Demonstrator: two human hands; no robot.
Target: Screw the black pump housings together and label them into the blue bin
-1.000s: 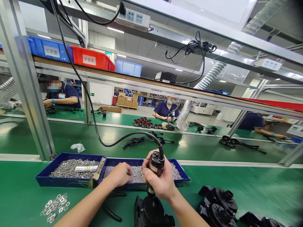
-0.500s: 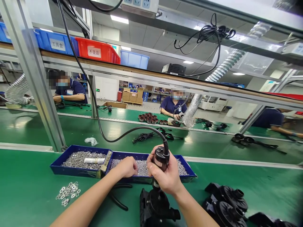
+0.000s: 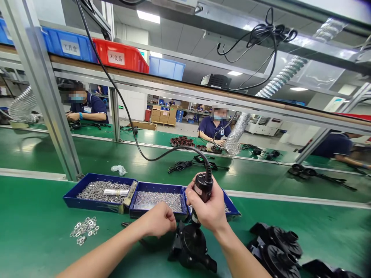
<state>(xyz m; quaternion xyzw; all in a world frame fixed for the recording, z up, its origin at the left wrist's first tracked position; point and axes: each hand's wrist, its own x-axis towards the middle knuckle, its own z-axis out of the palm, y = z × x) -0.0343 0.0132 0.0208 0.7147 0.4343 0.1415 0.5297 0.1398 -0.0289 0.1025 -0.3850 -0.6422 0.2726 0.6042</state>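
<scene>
My right hand (image 3: 211, 211) grips a black electric screwdriver (image 3: 202, 186) held upright, its tip down on a black plastic pump housing (image 3: 191, 244) on the green mat. The screwdriver's black cable (image 3: 136, 146) arcs up and off to the upper left. My left hand (image 3: 158, 220) is closed in a loose fist just left of the housing, in front of the blue screw trays; anything between its fingers is hidden. The middle blue tray (image 3: 159, 211) holds small silver screws.
A left blue tray (image 3: 87, 201) holds longer screws and a metal bar. Loose washers (image 3: 84, 230) lie at the left. More black housings (image 3: 275, 244) sit at the right. Beyond runs a green conveyor (image 3: 249, 177) with cables; seated people work at the far bench. An aluminium post (image 3: 49, 100) stands at the left.
My left hand has drawn back out of the screw tray toward the housing. The screwdriver and right hand shifted slightly right as the view moved.
</scene>
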